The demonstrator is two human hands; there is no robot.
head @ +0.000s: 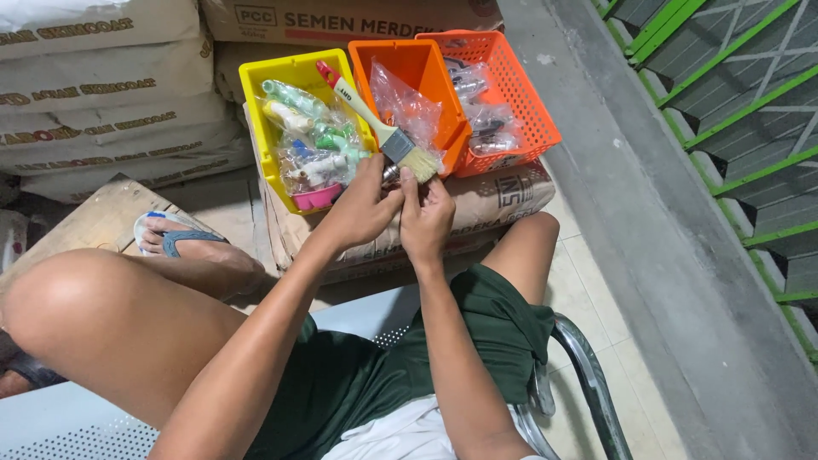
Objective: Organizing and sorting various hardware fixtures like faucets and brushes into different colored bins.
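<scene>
Left hand: the left hand (362, 207) sits just left of centre, fingers curled around the metal band of a paintbrush (375, 123), grasping it from the left.
Right hand: the right hand (426, 217) is pressed up beside the left one, its fingertips (407, 181) pinching something small just under the bristles; what it is I cannot tell.
Paintbrush: slanted from the upper left down to the centre, pale handle with a red tip lying over the yellow bin, light bristles at the lower end, right above both hands.
Yellow bin: the yellow bin (256, 111), upper centre-left, holds small bagged parts in green, white and blue.
Orange bin: the orange bin (426, 60), just right of the yellow one, holds a clear plastic bag.
Orange basket: the orange basket (532, 106), touching the orange bin on its right, holds more clear bags.
Support: all three containers rest on a brown paper sack (503, 204).
Upper left: stacked sacks (102, 102) fill that corner.
Foot: a foot in a sandal (175, 240) rests at middle left.
</scene>
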